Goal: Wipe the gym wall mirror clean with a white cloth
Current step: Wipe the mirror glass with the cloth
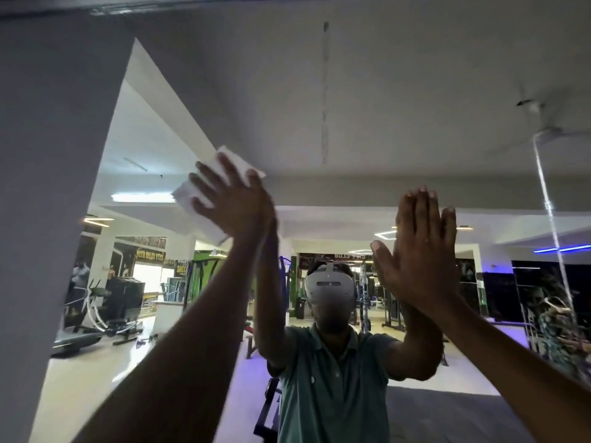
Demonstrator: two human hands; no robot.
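Left hand (230,199): fingers straight, presses white cloth (204,199) flat on mirror (351,107)
Cloth: long axis tilts up-right; edges jut beyond fingertips
Right hand (419,251): flat, released; on glass
Writing: reflected sign (150,256); reversed, unclear

Mirror (351,107) bare and open above and between the hands. Left hand (233,203) flat on white cloth (195,199), right hand (419,251) flat on glass. Wall (48,187) bounds the left edge.

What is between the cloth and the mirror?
Nothing visible. The left hand presses the cloth flat against the mirror with straight fingers. The right hand lies flat on the glass beside it, clear of the cloth.
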